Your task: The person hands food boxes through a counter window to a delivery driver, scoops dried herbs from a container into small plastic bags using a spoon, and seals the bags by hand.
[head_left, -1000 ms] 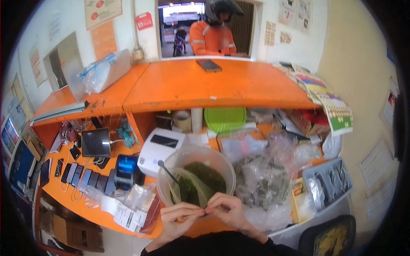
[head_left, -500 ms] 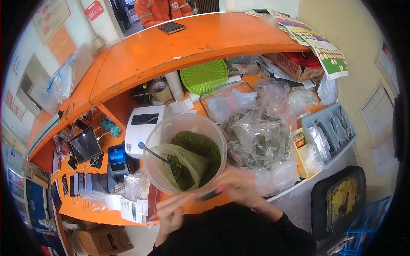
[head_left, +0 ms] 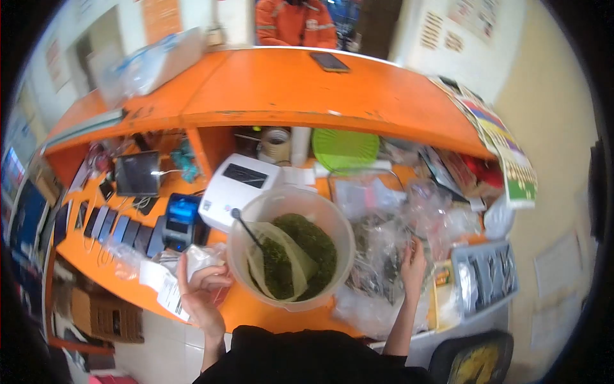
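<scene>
A translucent tub point(head_left: 345, 256) stands on the orange desk with chopped green herbs point(head_left: 310, 246) inside. A pale mesh bag point(head_left: 297, 262) lies within it, and a dark-handled utensil point(head_left: 246, 225) leans at its left. My left hand point(head_left: 203, 288) is left of the tub beside clear plastic and paper slips, its fingers apart and nothing visible in them. On the right, my right hand point(head_left: 414, 262) reaches to the heap of clear plastic bags point(head_left: 377, 246); its fingertips are at the plastic, and whether they grip it is unclear.
A white printer point(head_left: 240, 189), a blue card terminal point(head_left: 181, 221) and several phones point(head_left: 128, 232) are at left. A grey cutlery tray point(head_left: 486, 278) is at right. Across the raised counter point(head_left: 288, 83) stands a person in orange point(head_left: 296, 24). A chair point(head_left: 473, 358) is at lower right.
My hands, earlier together at the tub's near edge, have moved apart: the left toward the paper slips, the right onto the plastic bags. The camera view has shifted too.
</scene>
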`<state>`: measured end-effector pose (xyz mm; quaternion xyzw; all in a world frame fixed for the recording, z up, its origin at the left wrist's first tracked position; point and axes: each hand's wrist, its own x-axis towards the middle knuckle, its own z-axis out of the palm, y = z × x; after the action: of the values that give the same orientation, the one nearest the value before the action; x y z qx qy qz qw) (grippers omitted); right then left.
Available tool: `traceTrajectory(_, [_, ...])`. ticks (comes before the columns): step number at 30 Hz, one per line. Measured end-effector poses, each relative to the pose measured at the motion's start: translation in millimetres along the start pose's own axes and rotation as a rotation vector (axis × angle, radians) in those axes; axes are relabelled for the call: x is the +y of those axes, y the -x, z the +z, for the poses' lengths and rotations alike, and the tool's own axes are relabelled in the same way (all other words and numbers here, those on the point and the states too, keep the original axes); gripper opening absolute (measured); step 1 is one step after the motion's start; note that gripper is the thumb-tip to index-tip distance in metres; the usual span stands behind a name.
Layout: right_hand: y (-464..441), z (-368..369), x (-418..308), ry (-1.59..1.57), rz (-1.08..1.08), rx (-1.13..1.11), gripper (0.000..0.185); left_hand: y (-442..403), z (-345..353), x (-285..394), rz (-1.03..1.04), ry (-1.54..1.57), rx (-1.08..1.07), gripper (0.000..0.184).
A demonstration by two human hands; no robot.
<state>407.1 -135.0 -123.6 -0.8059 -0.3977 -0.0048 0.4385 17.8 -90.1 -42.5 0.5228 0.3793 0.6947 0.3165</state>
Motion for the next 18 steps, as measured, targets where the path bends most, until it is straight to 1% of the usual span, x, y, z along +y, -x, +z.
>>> traceTrajectory(1, [-5.0,7.5,8.2,0.007,-0.077,-0.038,0.034,-0.6,-0.4,2.0,0.033,-0.033,0.005,0.068])
traceTrajectory(2, [-9.9,9.3,12.7,0.150,-0.118,-0.078,0.043,-2.4,-2.0,3.1,0.065,-0.065,0.007,0.066])
traceTrajectory(3, [-13.6,7.1,15.8,0.297,-0.157,-0.110,0.052,-4.0,-5.0,3.0,0.098,-0.008,0.016,0.059])
traceTrajectory(4, [-16.2,3.0,13.5,0.447,-0.193,-0.135,0.062,-5.4,-9.0,2.5,0.091,-0.039,0.042,0.056])
traceTrajectory(6, [-20.4,-19.5,0.4,0.640,-0.064,-0.304,0.086,-8.2,-15.6,1.4,0.073,-0.094,0.088,0.052])
traceTrajectory(7, [-23.0,-29.2,-2.6,0.739,0.002,-0.382,0.097,-10.3,-16.6,1.4,0.080,-0.087,0.120,0.044])
traceTrajectory(9, [-34.5,-51.6,42.2,0.668,-0.057,-0.433,0.120,-11.7,-22.9,-0.8,0.075,-0.095,0.144,0.041])
traceTrajectory(11, [-21.5,-80.4,0.8,0.853,0.168,-0.460,0.130,-12.4,-25.3,-1.4,0.057,-0.066,0.185,0.037])
traceTrajectory(13, [-13.4,-92.7,12.6,0.896,0.127,-0.500,0.129,-13.9,-23.2,-2.9,0.040,-0.063,0.191,0.036])
traceTrajectory(16, [-7.0,-104.4,56.0,0.777,-0.318,-0.567,0.101,-16.7,-18.5,-7.7,0.018,0.004,0.132,0.032])
traceTrajectory(17, [-1.3,-115.2,-50.0,0.823,-0.127,-0.829,0.065,-17.2,-15.8,-9.6,0.009,0.039,0.098,0.031])
traceTrajectory(18, [-1.6,-114.5,-38.6,0.618,-0.164,-0.719,0.063,-17.7,-12.7,-10.0,-0.001,0.072,0.059,0.030])
